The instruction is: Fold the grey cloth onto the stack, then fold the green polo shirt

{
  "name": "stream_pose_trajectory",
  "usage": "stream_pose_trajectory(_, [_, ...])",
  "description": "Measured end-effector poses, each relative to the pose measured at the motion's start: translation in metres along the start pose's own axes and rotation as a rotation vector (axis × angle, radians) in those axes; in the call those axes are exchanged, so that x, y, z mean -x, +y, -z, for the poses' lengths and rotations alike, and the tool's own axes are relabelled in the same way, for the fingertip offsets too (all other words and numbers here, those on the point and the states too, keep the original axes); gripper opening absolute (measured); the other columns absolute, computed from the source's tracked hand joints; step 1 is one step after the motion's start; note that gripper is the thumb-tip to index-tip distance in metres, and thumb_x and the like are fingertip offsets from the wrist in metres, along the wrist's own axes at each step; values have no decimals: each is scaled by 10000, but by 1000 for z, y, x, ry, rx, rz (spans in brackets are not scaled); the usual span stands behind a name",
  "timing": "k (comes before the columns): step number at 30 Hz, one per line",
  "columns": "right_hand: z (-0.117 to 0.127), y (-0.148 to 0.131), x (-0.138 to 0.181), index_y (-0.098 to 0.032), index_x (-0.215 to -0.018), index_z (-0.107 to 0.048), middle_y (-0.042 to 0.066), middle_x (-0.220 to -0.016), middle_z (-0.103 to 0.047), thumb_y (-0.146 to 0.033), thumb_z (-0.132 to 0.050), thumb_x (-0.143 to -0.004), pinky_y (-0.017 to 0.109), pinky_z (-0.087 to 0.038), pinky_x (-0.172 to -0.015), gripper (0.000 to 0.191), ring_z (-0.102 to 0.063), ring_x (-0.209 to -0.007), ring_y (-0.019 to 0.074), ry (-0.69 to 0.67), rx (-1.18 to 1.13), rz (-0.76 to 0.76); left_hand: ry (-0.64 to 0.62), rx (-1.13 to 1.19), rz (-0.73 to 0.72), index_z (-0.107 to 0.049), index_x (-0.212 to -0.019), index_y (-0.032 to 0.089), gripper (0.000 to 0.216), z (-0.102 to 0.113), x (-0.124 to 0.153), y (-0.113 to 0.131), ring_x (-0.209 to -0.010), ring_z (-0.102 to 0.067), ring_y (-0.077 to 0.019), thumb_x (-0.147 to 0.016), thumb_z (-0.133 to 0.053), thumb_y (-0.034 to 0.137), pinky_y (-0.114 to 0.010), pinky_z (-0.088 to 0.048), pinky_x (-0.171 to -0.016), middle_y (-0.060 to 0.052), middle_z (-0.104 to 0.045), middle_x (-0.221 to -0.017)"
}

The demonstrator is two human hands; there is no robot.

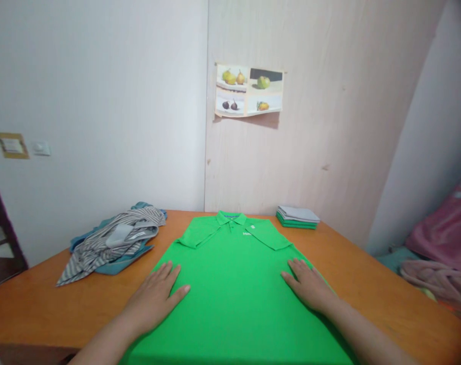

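Pale walls (139, 101) rise behind the wide orange-brown tabletop (340, 263), where the bright green short-sleeved polo shirt (234, 294) lies spread before me. My left hand (156, 296) and right hand (308, 286) rest on its opposite sides, thumbs out, gripping nothing. Light, even outward pressure seems best, without dragging the fabric. Its body looks almost crease-free; the sleeves (200, 235) angle in over the chest, the collar (222, 219) lies at the far end.
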State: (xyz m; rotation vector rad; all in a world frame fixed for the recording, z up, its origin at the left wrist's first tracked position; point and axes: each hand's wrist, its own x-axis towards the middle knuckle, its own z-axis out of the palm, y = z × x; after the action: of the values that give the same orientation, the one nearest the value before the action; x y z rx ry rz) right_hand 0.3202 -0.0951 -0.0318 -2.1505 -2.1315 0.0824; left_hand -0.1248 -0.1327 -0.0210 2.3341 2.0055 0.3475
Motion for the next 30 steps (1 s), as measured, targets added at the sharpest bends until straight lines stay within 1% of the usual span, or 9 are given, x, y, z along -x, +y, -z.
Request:
stream_pose_trajectory(4, [1, 5, -3, -64, -1479, -419, 186, -1556, -362, -604, -289, -961, 529, -220, -1175, 760, -282, -1457, 335, 62, 37, -109, 54, 13, 15, -509, -1425, 75, 802, 0, -8, 0, -1436, -341, -328, -904, -405, 675, -475, -282, -1179, -196, -409, -1518])
stream_pose_trajectory(6, [-1, -2, -1, -74, -1482, -419, 172, -1562, -358, -607, -296, -959, 500, -217, -1183, 757, -271, -1463, 322, 68, 21, -65, 75, 19, 3, -514, -1416, 66, 777, -2, -13, 4, -1430, -355, -325, -917, -397, 650, -468, -289, -1177, -196, -431, -1506])
stream_pose_trajectory(9, [-4, -12, 3, -88, -1497, -401, 152, -1582, -325, -630, -291, -954, 468, -196, -1197, 775, -230, -1479, 305, 40, -27, 31, 63, 19, -36, -498, -1437, 94, 774, -7, -18, 6, -1445, -323, -325, -915, -394, 656, -486, -264, -1186, -174, -396, -1533])
stream_pose_trajectory(12, [-4, -8, 4, -89, -1511, -375, 153, -1593, -299, -646, -282, -953, 476, -178, -1201, 794, -210, -1485, 306, 7, -50, 53, 33, -1, -27, -469, -1464, 116, 796, -9, -18, 0, -1459, -290, -328, -905, -390, 677, -503, -242, -1191, -164, -347, -1559])
stream_pose_trajectory(16, [5, 9, 0, -74, -1518, -349, 164, -1591, -298, -617, -273, -970, 498, -177, -1194, 775, -208, -1485, 310, -2, -2, -79, -5, -31, -7, -426, -1486, 90, 839, -6, -16, -8, -1475, -243, -320, -901, -371, 688, -482, -217, -1204, -175, -305, -1574])
stream_pose_trajectory(19, [10, 8, 3, -35, -1510, -346, 202, -1585, -291, -606, -260, -973, 520, -153, -1194, 789, -207, -1482, 332, 13, 17, -155, -24, -66, 14, -414, -1486, 56, 860, -2, -15, -6, -1480, -228, -325, -901, -356, 683, -478, -206, -1206, -194, -306, -1571])
stream_pose_trajectory(22, [9, -11, 16, -60, -1521, -342, 171, -1596, -279, -644, -269, -955, 481, -135, -1209, 817, -180, -1491, 315, 1, -14, -76, -23, -99, 16, -405, -1490, 50, 856, -1, -14, -2, -1483, -224, -318, -912, -315, 676, -466, -188, -1211, -188, -310, -1573])
stream_pose_trajectory(26, [3, -35, 35, -98, -1540, -315, 126, -1612, -244, -692, -224, -942, 483, -114, -1217, 848, -141, -1502, 293, -36, -80, 54, -30, -107, 16, -398, -1499, 85, 852, -8, -15, -4, -1487, -213, -308, -903, -314, 689, -486, -188, -1210, -151, -290, -1587])
stream_pose_trajectory(30, [2, -24, 37, -110, -1548, -296, 116, -1618, -225, -705, -220, -935, 498, -100, -1216, 858, -131, -1504, 292, -31, -57, 24, -6, -85, 23, -412, -1495, 110, 849, -15, -16, -10, -1485, -220, -308, -884, -352, 696, -497, -198, -1210, -130, -293, -1586])
